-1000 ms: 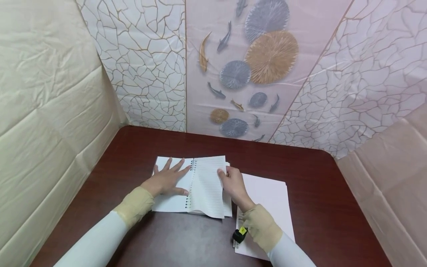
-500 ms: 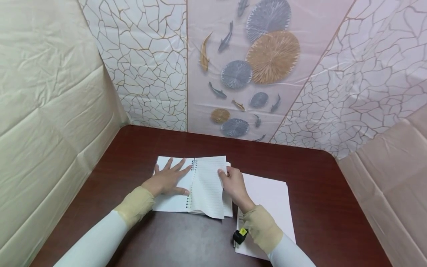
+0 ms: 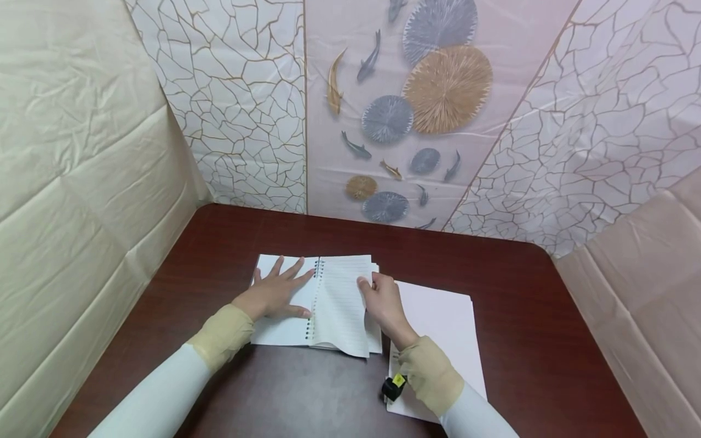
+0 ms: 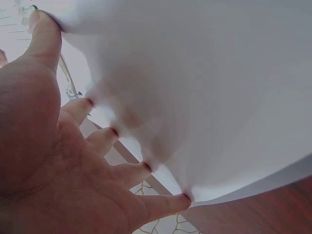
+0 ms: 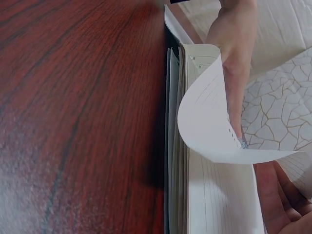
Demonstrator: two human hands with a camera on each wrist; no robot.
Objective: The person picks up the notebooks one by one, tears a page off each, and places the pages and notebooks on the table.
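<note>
- Lying open on the dark red table [image 3: 306, 395]: our spiral notebook [image 3: 324, 301], its lined page [image 3: 344, 310] bowed up off the sheets beneath.
- Left hand [image 3: 269, 298]: fingers straight, spread wide, fingertips pressing the left leaf [image 3: 278, 334]; we see nothing gripped.
- Right hand [image 3: 383, 298]: thumb and curled fingers pinch the page's outer edge.
- We judge the page light, limp, easily torn near the rings [image 3: 309, 331]; best held by its free edge, left leaf pinned.
</note>
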